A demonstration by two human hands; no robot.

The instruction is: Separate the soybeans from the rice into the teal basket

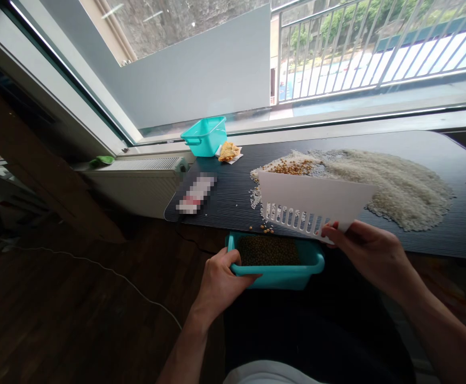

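Note:
My left hand (pixel 221 277) grips the near left rim of a teal plastic basket (pixel 297 269) filled with dark green beans (pixel 268 250), held just below the front edge of the dark table (pixel 224 205). My right hand (pixel 366 250) pinches the lower edge of a white slotted plastic panel (pixel 316 202), which stands tilted on the table edge above the basket. A few yellow grains (pixel 262 229) lie at the table edge beside the panel. Behind the panel lie a wide heap of white rice (pixel 396 184) and a patch of yellow beans (pixel 292 167).
A second teal basket (pixel 205 136) stands at the table's far left corner by the window, with a yellow cloth (pixel 228 151) next to it. A small packet (pixel 196 193) lies on the left of the table. A white radiator (pixel 136 181) sits to the left; a cable (pixel 108 269) runs across the wooden floor.

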